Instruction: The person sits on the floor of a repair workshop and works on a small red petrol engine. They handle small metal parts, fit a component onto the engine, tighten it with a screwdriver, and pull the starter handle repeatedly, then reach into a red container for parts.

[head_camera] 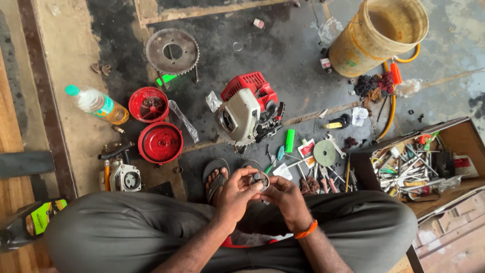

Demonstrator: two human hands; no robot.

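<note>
while both hands [260, 191] grip it, the small metal part [260, 179] sits between their fingertips.

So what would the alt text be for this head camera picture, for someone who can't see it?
Seen from above, a seated person's left hand and right hand hold a small grey metal part. On the stained floor ahead lie a red-and-white small engine, scattered tools and a yellow bucket.

The small grey metal part [260, 179] was round and dull, about fingertip-sized in look, with a darker hollow at its centre. It sat raised above the floor, pinched between the fingers of 2 hands, just above the person's sandalled feet and grey-trousered knees.
</note>
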